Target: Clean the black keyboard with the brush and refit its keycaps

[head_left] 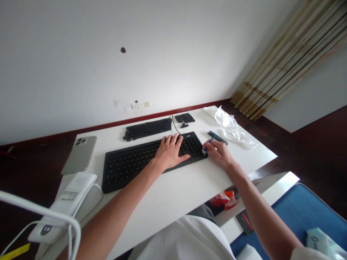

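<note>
A black keyboard base (124,164) lies across the white desk, its keycaps off and its switches bare. My left hand (169,150) rests flat on its right half, fingers spread, holding nothing. At the keyboard's right end, my right hand (219,151) is closed round a thin blue brush (210,142). The brush's pale tip touches or nearly touches the corner by the number pad. Behind the base lie the loose keycaps: a large group (149,128), a smaller one (187,117) and a few arrow keys (184,125). Beside my right fingers is a dark strip (221,138).
Crumpled clear plastic bags (229,124) lie at the desk's right. A phone (80,155) and a white power strip (67,196) with cables are at the left. An open drawer (273,184) juts out in front, with an orange-red bag (225,199) inside. A blue seat (303,213) stands right.
</note>
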`<state>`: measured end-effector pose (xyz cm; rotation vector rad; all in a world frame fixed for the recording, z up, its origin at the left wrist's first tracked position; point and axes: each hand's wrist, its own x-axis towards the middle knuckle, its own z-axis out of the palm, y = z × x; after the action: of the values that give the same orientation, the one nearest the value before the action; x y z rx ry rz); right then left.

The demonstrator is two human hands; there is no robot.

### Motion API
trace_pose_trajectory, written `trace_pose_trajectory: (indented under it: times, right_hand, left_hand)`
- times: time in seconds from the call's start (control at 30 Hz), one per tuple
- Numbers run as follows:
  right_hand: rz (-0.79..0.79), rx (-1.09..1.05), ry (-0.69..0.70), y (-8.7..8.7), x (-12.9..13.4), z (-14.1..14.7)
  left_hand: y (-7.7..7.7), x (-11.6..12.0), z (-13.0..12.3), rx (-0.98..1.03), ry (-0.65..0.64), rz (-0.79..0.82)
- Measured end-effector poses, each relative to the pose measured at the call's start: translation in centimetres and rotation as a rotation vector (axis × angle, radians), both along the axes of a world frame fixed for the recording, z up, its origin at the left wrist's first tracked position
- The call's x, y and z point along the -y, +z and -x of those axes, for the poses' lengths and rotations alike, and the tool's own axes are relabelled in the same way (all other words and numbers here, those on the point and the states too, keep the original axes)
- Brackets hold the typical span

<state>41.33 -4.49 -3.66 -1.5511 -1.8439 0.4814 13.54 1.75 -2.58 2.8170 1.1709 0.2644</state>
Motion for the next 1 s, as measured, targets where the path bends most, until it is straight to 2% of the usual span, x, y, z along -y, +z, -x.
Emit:
trace_pose_trajectory:
  times: [0.3, 0.67, 0.83, 1.0]
  right_hand:
    - [0.051, -0.099, 0.027, -0.4, -0.1, -0.1]
    - [-0.001, -0.182, 0.085, 0.0, 0.3, 0.2]
    - [0.021, -0.165, 0.202, 0.6, 0.6, 0.9]
    - [-0.041, -0.132, 0.344, 1.2, 0.8, 1.5]
  left_hand:
    - [-0.1, 0.1, -0.1, 0.012, 0.004, -0.015]
    - [-0.6, -0.2, 0.0, 0.056, -0.008, -0.007]
    - [-0.6, -0.2, 0.0, 0.042, -0.014, -0.022]
    - [-0.5, -0.2, 0.0, 0.024, -0.012, -0.021]
